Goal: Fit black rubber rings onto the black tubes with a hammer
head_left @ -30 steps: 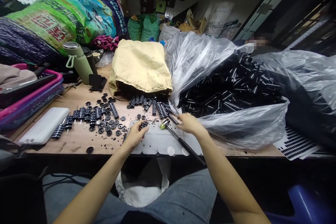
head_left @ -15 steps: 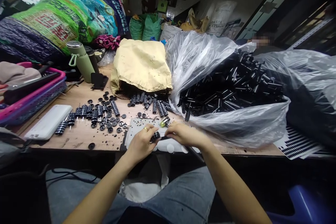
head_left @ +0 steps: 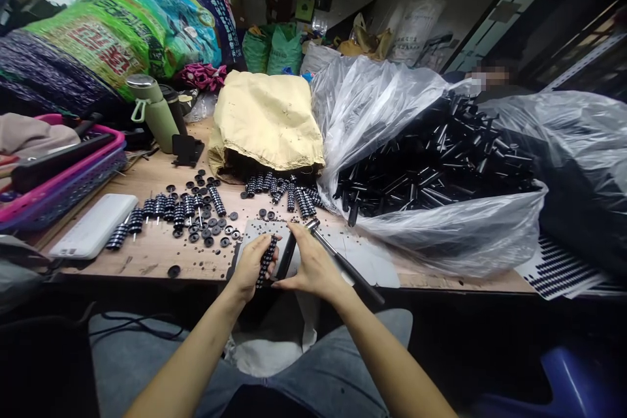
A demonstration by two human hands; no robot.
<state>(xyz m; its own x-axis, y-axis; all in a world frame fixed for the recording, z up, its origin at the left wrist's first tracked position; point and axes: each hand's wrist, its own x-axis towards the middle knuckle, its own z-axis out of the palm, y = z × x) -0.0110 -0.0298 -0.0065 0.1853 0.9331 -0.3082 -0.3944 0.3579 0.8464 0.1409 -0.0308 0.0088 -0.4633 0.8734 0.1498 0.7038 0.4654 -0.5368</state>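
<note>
My left hand [head_left: 251,266] is closed around a short ribbed stack of black washers [head_left: 267,260], held upright at the table's front edge. My right hand [head_left: 313,268] is closed on a black tube [head_left: 287,256] right beside that stack. A small hammer [head_left: 343,261] with a black handle lies on the white perforated sheet [head_left: 365,261] just right of my hands. Loose black washers [head_left: 208,232] and several finished ribbed stacks [head_left: 169,208] are spread over the wood to the left.
A clear plastic bag [head_left: 455,235] full of black tubes [head_left: 431,163] fills the right side. A yellow cloth sack [head_left: 267,121] spills ribbed stacks at the back. A green flask [head_left: 149,111], a pink basket [head_left: 63,183] and a white power bank [head_left: 93,225] sit left.
My right hand left the bag's mouth and came to the front edge with a black tube. My left hand lifted the ribbed stack upright beside it. The hammer stayed on the sheet.
</note>
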